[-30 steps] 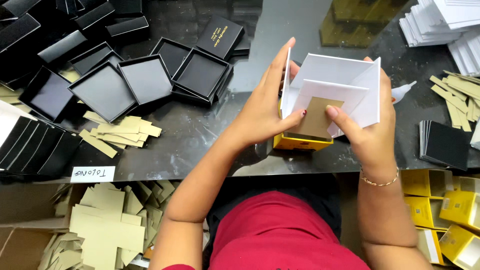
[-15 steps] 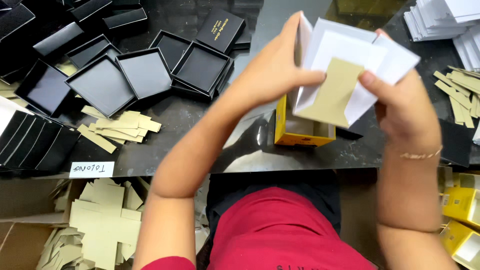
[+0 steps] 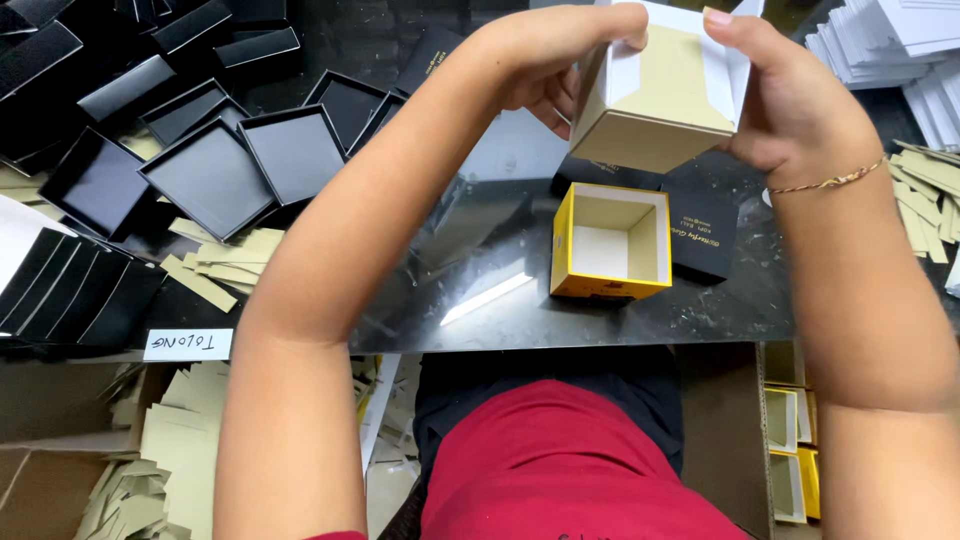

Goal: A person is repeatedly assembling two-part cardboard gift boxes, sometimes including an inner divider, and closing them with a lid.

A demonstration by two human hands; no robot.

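Observation:
Both hands hold a small white and tan cardboard box [image 3: 662, 92] up in the air at the top of the view. My left hand [image 3: 555, 52] grips its left side with the fingers curled over the top. My right hand [image 3: 790, 105] clasps its right side, thumb across the upper edge; a thin bracelet sits on that wrist. Below the held box an open yellow box [image 3: 611, 243] with a cream inside rests on the dark glossy table [image 3: 470, 290]. A black square lid [image 3: 703, 235] lies just right of the yellow box.
Open black trays [image 3: 212, 178] and black lids cover the table's left. Tan card strips [image 3: 215, 262] lie near them. White folded sheets [image 3: 900, 45] are stacked at top right, more tan strips [image 3: 930, 195] below. Yellow boxes [image 3: 790, 440] sit low on the right, card scraps [image 3: 170, 450] low on the left.
Both hands raised the white and tan box higher and turned it, so its tan face shows. The yellow box beneath came fully into sight.

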